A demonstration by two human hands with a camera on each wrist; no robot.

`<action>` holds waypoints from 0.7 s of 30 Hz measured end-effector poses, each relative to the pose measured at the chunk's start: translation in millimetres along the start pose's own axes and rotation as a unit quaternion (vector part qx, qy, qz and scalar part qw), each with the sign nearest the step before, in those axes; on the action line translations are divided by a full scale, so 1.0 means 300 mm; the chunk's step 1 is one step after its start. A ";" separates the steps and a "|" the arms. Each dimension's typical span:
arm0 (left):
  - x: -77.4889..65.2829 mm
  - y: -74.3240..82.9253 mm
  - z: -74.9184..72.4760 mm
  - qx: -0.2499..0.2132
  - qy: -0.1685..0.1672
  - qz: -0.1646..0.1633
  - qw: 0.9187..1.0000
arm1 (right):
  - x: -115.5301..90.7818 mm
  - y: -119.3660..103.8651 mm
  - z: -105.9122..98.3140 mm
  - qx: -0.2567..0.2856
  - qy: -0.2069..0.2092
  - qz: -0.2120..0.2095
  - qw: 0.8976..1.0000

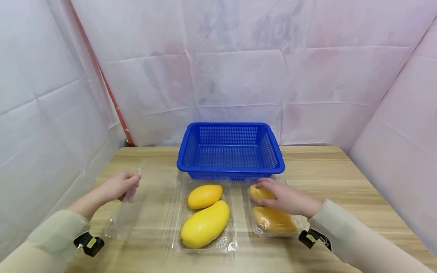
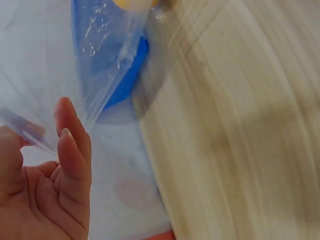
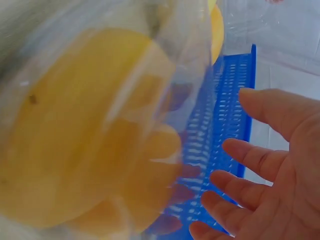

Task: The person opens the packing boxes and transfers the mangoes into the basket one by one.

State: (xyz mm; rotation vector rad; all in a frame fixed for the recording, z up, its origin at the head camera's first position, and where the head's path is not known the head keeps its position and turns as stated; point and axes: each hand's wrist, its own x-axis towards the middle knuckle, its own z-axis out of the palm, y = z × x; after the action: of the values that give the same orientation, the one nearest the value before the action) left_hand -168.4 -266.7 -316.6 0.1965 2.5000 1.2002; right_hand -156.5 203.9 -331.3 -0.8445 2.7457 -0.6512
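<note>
Seemingly, everything here turns on how the clear lid [image 1: 146, 214] lies from the left hand [image 1: 121, 185]: it spreads away toward 4 o'clock of the fingers, on a clock laid flat on the table [image 1: 310, 167] with 12 at the far edge. At the far left, that hand pinches the lid's outer edge between thumb and fingers, the grip narrow with only thin plastic in it. The long axis of the clear lid runs roughly 12 to 6 o'clock, and its inner edge meets the left side of the uncovered box [image 1: 230, 247], so that edge looks like the line that any lift would pivot on. The left hand is clearly the nearer one to it.

Next rightward, the uncovered box sits at 3 o'clock of the lid. In it, the smaller yellow fruit [image 1: 205, 196] lies toward 12 o'clock and the larger yellow fruit [image 1: 205, 224] toward 6, each with its long axis slanting from about 8 to 2 o'clock. Beyond this box, between 12 and 1 o'clock, stands the blue basket [image 1: 228, 169].

Farthest right, at 3 o'clock of the uncovered box, is the covered box [image 1: 261, 230], with two more yellow fruits [image 1: 273, 220] under clear plastic. The right hand [image 1: 285, 198] reaches over it from about 4 o'clock, fingers spread wide and gripping nothing; whether the fingertips touch the plastic, I cannot tell.
</note>
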 end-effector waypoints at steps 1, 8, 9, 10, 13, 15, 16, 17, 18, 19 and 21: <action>-0.003 -0.010 -0.001 0.003 -0.004 -0.008 1.000 | -0.004 0.004 0.001 0.001 -0.001 -0.001 1.000; -0.009 -0.061 -0.001 0.011 -0.010 -0.039 0.999 | -0.021 0.008 0.004 -0.004 -0.008 -0.009 1.000; -0.005 -0.064 0.000 0.013 -0.013 -0.041 0.999 | -0.026 0.007 0.002 -0.001 -0.006 -0.008 1.000; 0.000 -0.066 0.000 0.020 -0.014 -0.040 0.999 | -0.030 0.006 -0.001 0.004 -0.001 -0.007 1.000; 0.020 -0.069 0.003 0.057 -0.010 -0.034 0.998 | -0.036 0.007 -0.016 0.007 0.048 -0.015 0.999; 0.028 -0.073 0.006 0.089 0.001 -0.028 0.996 | -0.032 0.014 -0.029 0.005 0.099 -0.016 0.995; 0.030 -0.077 0.010 0.108 0.006 -0.026 0.994 | -0.028 0.019 -0.037 0.003 0.124 -0.013 0.992; 0.030 -0.081 0.013 0.126 0.012 -0.022 0.992 | -0.022 0.025 -0.045 0.002 0.147 -0.005 0.989; 0.027 -0.086 0.018 0.145 0.015 -0.019 0.989 | -0.016 0.032 -0.052 0.003 0.165 0.009 0.986; 0.023 -0.091 0.023 0.160 0.018 -0.020 0.987 | -0.009 0.040 -0.058 0.003 0.179 0.024 0.984; 0.014 -0.102 0.033 0.188 0.021 -0.027 0.982 | 0.010 0.059 -0.069 0.002 0.186 0.052 0.981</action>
State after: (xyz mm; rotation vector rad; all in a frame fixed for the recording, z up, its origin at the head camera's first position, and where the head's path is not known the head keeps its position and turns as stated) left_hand -167.6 -277.6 -347.0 0.1983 2.7300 0.7074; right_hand -173.8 222.7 -321.4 -0.6246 3.0914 -0.8704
